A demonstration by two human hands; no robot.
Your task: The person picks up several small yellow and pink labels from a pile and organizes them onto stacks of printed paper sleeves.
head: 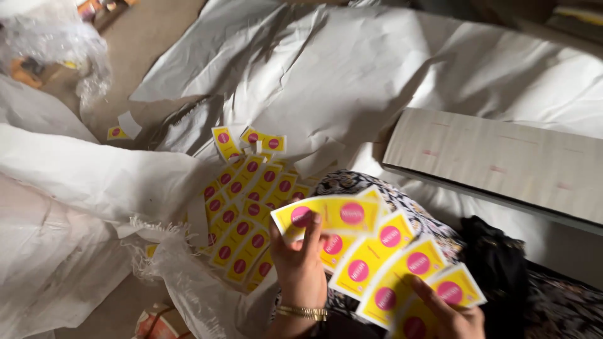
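Note:
My left hand (300,263), with a gold bangle at the wrist, grips a fan of yellow paper labels (370,251) that each carry a pink round spot. Its thumb and fingers pinch the top label near its left end. My right hand (449,314) holds the lower right end of the same fan, fingers resting on the bottom labels. A heap of the same yellow labels (242,213) lies on the floor to the left, just beyond my left hand.
Large crumpled sheets of white paper (352,69) cover the floor ahead. A flat cardboard piece (502,163) lies at right. White woven sacks (56,188) sit at left. Patterned cloth (352,183) covers my lap, and a dark cloth (502,270) lies at lower right.

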